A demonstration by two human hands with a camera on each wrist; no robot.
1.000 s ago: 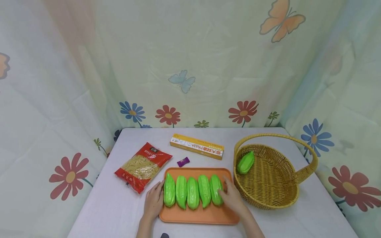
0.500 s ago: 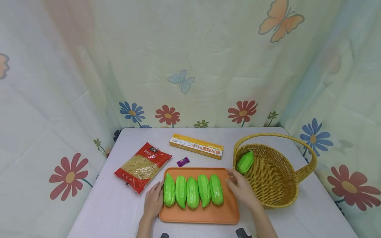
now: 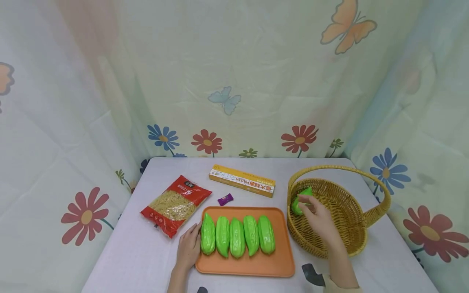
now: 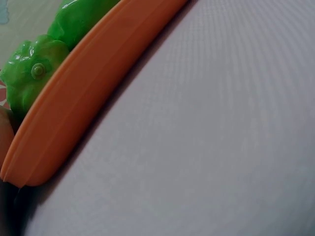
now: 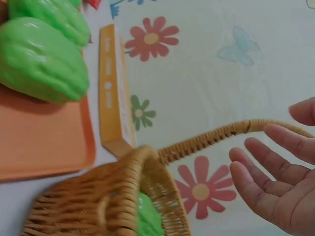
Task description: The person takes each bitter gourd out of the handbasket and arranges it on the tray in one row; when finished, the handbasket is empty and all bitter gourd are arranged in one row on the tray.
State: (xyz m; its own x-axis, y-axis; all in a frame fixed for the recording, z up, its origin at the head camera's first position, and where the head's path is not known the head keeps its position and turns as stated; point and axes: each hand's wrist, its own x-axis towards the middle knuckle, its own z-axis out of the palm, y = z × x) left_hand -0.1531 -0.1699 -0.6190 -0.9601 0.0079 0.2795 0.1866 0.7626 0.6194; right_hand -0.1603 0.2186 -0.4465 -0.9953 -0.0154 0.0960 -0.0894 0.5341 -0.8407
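Observation:
My left hand (image 3: pixel 188 246) rests at the left rim of an orange tray (image 3: pixel 245 267), its fingers against the edge; only a sliver shows in the left wrist view. Several glossy green bitter melons lie in a row on the tray, the rightmost bitter melon (image 3: pixel 266 235) beside bare tray. Over the wicker basket (image 3: pixel 338 211) hovers my right hand (image 3: pixel 322 221), holding nothing. Its fingers are loosely bent and spread in the right wrist view. Another bitter melon (image 3: pixel 307 191) lies inside the basket at its left, partly hidden behind that hand.
Behind the tray lie a yellow-and-white pasta box (image 3: pixel 242 181) and a small purple wrapped sweet (image 3: pixel 225 199). A red bag of pasta (image 3: pixel 177 205) is at the left. The basket's tall handle (image 3: pixel 340 167) arches over it. A floral curtain (image 3: pixel 253 134) surrounds the table.
My right hand has left the rightmost bitter melon on the tray and moved right, over the basket. The left hand and the row of bitter melons have stayed in place.

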